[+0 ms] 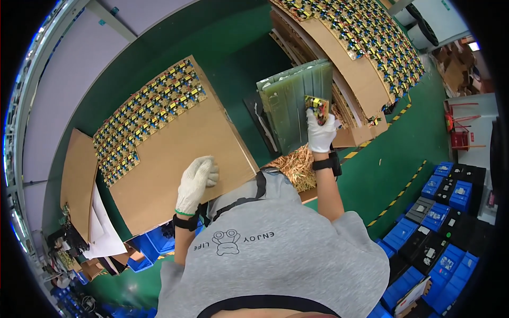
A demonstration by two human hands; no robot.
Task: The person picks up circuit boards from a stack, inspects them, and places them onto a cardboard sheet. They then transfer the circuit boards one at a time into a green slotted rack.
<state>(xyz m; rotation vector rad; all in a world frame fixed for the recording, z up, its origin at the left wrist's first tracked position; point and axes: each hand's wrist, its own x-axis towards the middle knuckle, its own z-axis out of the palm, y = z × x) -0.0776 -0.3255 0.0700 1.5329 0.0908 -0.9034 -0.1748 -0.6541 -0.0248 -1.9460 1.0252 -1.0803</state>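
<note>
My right hand (pixel 321 133), in a white glove, grips a small circuit board (pixel 317 108) with colourful parts on it. The board is in front of a greenish, ribbed, see-through panel stack (pixel 283 111); whether it touches the panels I cannot tell. My left hand (pixel 196 183), in a cream knit glove with a green cuff, is over the near edge of a large cardboard sheet (pixel 180 143). Its fingers are curled together and nothing shows in them. Rows of similar circuit boards (pixel 151 114) cover the far left part of that cardboard.
At the far right, another cardboard stack (pixel 339 45) bears many circuit boards (pixel 371 47). Copper-coloured strips (pixel 299 169) lie heaped just ahead of me. Blue bins (pixel 400 233) and black bins stand at right on the green floor (pixel 350 185). More cardboard (pixel 79 180) leans at left.
</note>
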